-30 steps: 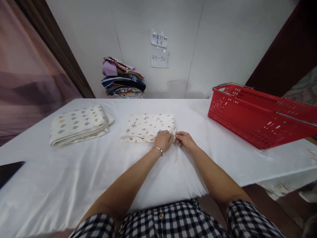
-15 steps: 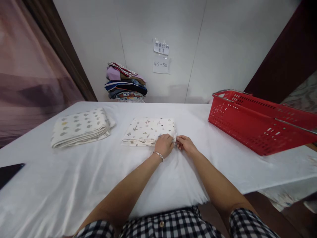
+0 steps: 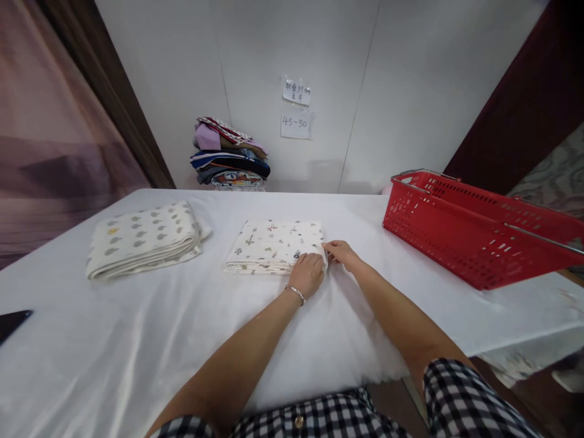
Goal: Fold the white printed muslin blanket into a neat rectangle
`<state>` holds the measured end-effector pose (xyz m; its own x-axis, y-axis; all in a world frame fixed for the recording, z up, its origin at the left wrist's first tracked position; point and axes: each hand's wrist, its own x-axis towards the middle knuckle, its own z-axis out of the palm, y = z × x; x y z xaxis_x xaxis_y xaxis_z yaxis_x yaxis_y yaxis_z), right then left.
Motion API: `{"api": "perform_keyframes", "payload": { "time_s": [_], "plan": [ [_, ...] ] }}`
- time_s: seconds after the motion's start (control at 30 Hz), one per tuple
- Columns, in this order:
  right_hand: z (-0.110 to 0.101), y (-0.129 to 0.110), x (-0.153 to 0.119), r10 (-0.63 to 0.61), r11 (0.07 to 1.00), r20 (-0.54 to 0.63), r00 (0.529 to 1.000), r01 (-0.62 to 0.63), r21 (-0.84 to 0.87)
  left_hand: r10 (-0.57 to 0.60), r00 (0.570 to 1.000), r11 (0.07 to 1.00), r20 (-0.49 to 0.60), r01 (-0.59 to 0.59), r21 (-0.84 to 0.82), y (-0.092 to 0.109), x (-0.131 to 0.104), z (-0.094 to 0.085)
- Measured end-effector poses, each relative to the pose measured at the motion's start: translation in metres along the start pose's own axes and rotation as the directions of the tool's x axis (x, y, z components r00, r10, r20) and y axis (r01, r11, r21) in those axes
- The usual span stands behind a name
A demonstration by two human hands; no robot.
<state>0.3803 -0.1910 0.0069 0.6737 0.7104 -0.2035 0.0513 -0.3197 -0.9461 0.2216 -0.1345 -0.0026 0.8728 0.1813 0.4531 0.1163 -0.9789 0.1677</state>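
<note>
A folded white cloth [image 3: 271, 240] printed with small motifs lies flat in the middle of the table, its layered fold facing me. At its front right corner, my left hand [image 3: 307, 275], with a bracelet at the wrist, is closed over the layers, fingers on top; its thumb is largely hidden. My right hand [image 3: 343, 254] pinches the right edge of the same cloth. Off to the left rests another folded white cloth [image 3: 141, 236], with grey tree-like prints and one yellow one; neither hand touches it.
A red plastic basket [image 3: 456, 231] with metal handles stands at the right of the white-covered table [image 3: 182, 340]. Behind the far edge is a stack of folded fabrics [image 3: 230, 155]. A dark flat object [image 3: 13, 323] sits at the left edge, and paper signs [image 3: 296, 123] hang on the wall.
My right hand has shifted slightly up along the cloth's right edge and now pinches there. The left hand stays at the front right corner. The view has tilted slightly.
</note>
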Motion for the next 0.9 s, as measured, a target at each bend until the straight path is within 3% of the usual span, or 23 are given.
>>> {"api": "perform_keyframes", "payload": {
  "time_s": [0.2,0.37,0.5,0.6,0.73,0.8,0.9],
  "plan": [
    [0.009,-0.007,0.010,-0.068,0.996,-0.039,0.997,0.065,-0.054,-0.019,1.000,1.000,-0.017,0.018,-0.015,-0.001,-0.002,0.002],
    [0.012,0.006,0.004,-0.057,0.998,-0.046,0.997,0.055,-0.044,-0.050,0.998,0.999,0.036,0.049,0.025,0.001,-0.002,0.006],
    [0.012,0.016,0.001,-0.069,0.996,-0.060,0.996,0.065,-0.066,-0.039,0.999,0.998,0.007,0.039,0.053,0.002,-0.004,0.010],
    [0.012,0.019,0.001,-0.189,0.952,-0.123,0.974,0.151,-0.265,-0.032,0.999,0.998,0.007,0.031,0.054,0.001,-0.006,0.009],
    [0.011,0.018,-0.003,-0.351,0.769,-0.107,0.930,0.221,-0.600,-0.025,0.999,0.998,0.036,0.023,0.051,0.002,-0.009,0.000],
    [0.011,0.018,-0.006,-0.361,0.716,-0.071,0.930,0.227,-0.660,-0.032,0.998,0.998,0.052,0.029,0.053,0.001,-0.008,-0.006],
    [0.010,0.020,-0.009,-0.367,0.709,-0.052,0.929,0.243,-0.662,-0.078,0.994,0.995,0.081,0.072,0.069,-0.012,-0.009,-0.019]
  ]
}}
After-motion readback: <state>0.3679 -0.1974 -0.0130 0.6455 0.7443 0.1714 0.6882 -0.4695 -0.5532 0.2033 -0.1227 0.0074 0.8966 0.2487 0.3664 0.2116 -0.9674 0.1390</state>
